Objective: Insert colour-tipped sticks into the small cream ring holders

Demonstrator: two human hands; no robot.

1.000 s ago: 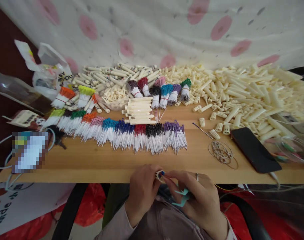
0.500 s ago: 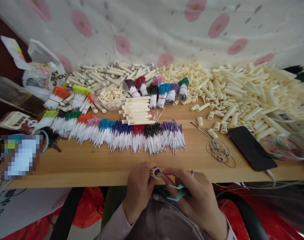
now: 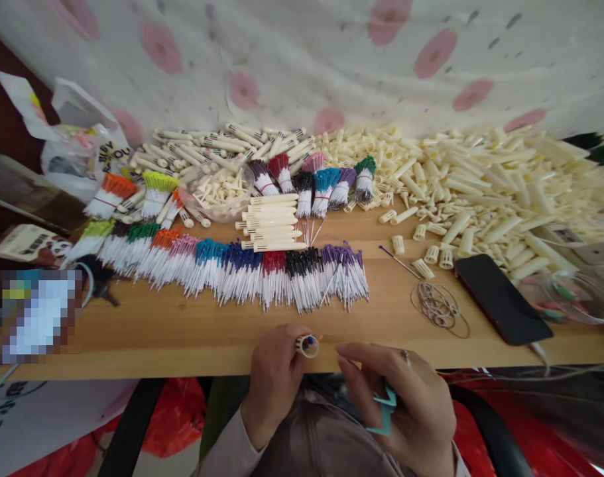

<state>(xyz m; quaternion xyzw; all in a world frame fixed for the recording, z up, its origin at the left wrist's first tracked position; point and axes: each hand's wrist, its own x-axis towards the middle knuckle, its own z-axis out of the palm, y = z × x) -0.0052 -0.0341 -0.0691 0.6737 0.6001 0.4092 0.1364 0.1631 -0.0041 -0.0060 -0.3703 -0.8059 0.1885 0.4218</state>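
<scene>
Near the edge of the counter, the left hand has closed grip around the tube, its open end turned toward the nearby right hand, whose fingertips are slightly parted, with teal piece held lower.

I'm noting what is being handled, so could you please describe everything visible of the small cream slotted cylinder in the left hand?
The small cream slotted cylinder looks like plastic, with dark slots along its side and a round open end facing the camera. Blue and red tips show inside. The left hand grips it by the table's near edge, hiding its other end; the right hand is apart from it.
</scene>
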